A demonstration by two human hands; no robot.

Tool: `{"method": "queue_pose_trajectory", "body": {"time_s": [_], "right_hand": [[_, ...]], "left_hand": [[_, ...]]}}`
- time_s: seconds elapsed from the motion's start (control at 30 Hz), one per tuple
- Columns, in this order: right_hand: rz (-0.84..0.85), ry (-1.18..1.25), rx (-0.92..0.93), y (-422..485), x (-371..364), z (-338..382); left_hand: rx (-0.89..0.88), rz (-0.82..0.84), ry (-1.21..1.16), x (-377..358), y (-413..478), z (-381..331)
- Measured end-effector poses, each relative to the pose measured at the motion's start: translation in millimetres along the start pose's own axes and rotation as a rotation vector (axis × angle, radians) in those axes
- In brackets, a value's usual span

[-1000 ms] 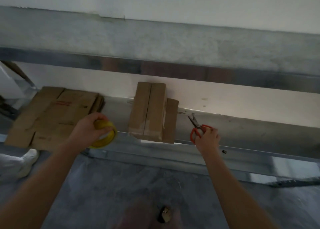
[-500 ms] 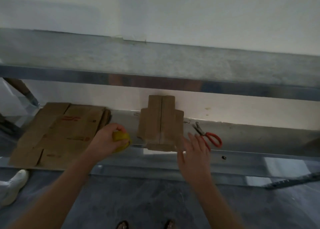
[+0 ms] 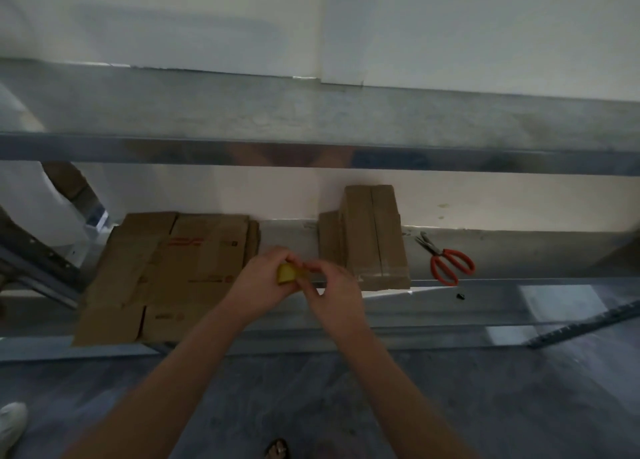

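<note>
Left hand wraps yellow tape roll, right hand pinches its edge. Steel shelf against white wall, grey floor below. Roll mostly hidden by fingers; picture blurred.

Yellow roll mostly covered, blurred

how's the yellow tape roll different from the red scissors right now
The yellow tape roll is in hand: the left hand grips it and the right hand pinches at its edge, while the red scissors lie untouched on the lower shelf. The tape roll is left of the cardboard bundle, the scissors right of it. Fingers hide most of the roll; the scissors show whole. Both are at that shelf.
</note>
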State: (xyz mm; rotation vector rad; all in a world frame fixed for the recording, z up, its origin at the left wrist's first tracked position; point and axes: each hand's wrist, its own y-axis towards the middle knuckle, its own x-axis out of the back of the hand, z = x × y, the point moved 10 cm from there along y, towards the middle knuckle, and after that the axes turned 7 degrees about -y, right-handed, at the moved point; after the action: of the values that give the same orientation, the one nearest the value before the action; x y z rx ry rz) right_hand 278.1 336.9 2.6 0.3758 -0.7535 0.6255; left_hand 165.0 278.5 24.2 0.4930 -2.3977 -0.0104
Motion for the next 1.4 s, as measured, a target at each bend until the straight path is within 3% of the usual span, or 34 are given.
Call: {"method": "queue_pose_trajectory", "body": {"time_s": [0.27,0.43,0.7,1.07,1.2,1.33,1.4], "right_hand": [[-0.083,0.193,-0.124,6,-5,-10],[-0.037,0.123,-0.133,9,-15,-16],[-0.108,0.013,-0.089,19,-6,-18],[-0.061,0.189,-0.058,24,-18,-14],[-0.004,0.281,-0.146,25,-28,-21],[0.030,0.349,-0.237,31,-27,-40],[0.044,0.356,-0.256,31,-26,-46]], "left_hand": [[-0.002,-0.011,-0.004,4,6,7],[-0.008,0.026,0.036,-7,15,15],[0.095,0.034,0.006,-16,20,30],[0.208,-0.099,0.278,-2,21,43],[0.175,0.008,0.126,-4,11,48],[0.260,0.152,-0.279,-15,-15,64],[0.220,0.192,-0.256,-16,-22,65]]}}
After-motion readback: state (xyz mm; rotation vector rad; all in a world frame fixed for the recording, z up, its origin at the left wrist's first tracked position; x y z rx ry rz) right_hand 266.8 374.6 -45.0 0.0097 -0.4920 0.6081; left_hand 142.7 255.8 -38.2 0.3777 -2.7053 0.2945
